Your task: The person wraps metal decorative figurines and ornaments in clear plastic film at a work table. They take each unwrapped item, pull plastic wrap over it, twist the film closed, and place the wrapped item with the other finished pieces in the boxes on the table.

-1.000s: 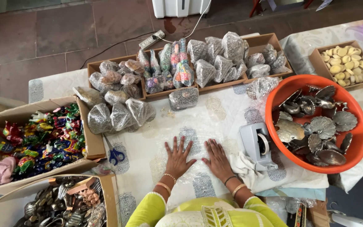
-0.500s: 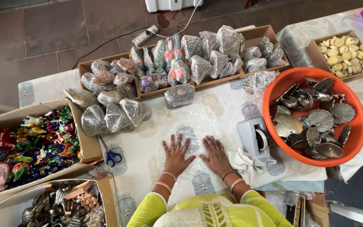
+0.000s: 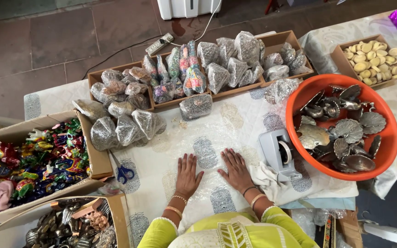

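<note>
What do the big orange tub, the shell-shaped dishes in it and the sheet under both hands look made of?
The round orange tub looks like smooth moulded plastic, with an even colour and a soft sheen. The shell-shaped silvery dishes look like polished metal, showing bright reflections; plated plastic is possible. Left hand and right hand lie flat on a clear sheet, probably bubble wrap, over the printed cloth.

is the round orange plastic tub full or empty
Roughly full: the round orange plastic tub holds a heap of silver shell-shaped metal dishes covering its bottom.
</note>
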